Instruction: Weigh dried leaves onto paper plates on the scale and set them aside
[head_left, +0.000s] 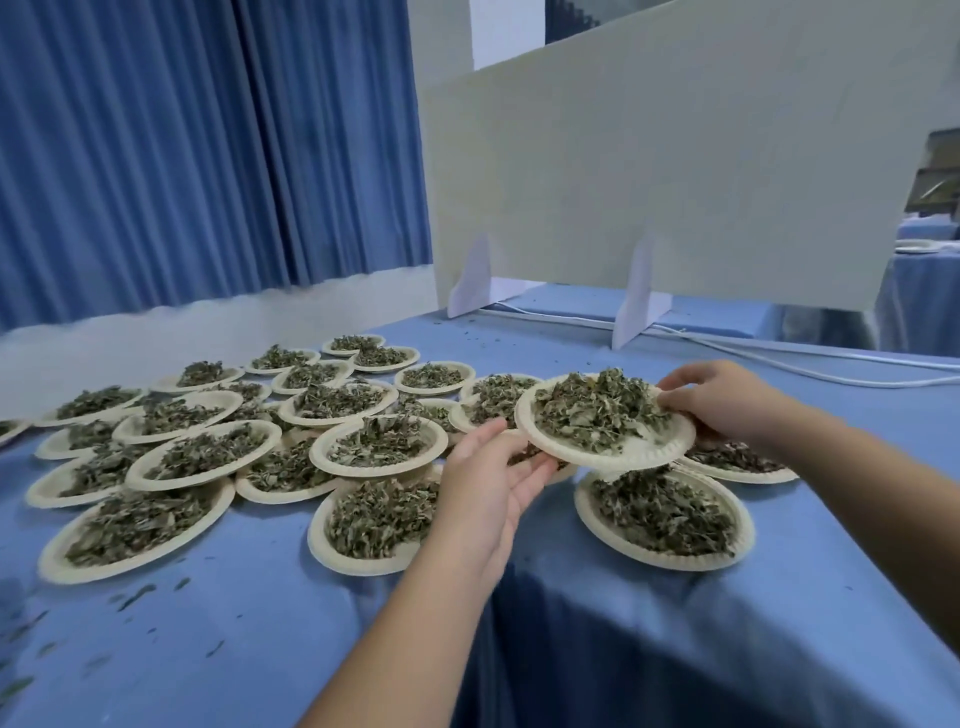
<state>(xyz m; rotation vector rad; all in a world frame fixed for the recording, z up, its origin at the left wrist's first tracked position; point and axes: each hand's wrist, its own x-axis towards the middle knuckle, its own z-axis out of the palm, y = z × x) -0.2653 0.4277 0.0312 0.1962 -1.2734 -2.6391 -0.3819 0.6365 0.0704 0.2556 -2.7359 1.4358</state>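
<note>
**One loaded plate, held over the rest**

I have a paper plate (641, 451) up off the table between both hands, tilted a little toward me, with a heap of dried leaves (597, 410) piled on it. My right hand (722, 400) has the far right rim, fingers curled over the edge and pinching it. My left hand (488, 478) is palm-up at the near left rim, fingers fairly straight and slid beneath to bear the weight. Its thumb points at the rim, but from this angle I can't tell whether it touches.

The plate hangs just above other filled plates (587, 506), which lie overlapping across the blue cloth (260, 623) in a wide spread to my left. Crumbs of leaf are scattered on the cloth nearer me. Behind stands a white board (675, 182) on folded feet, a white cable (779, 358) running past its base, and a blue curtain (156, 156) hangs at far left.
</note>
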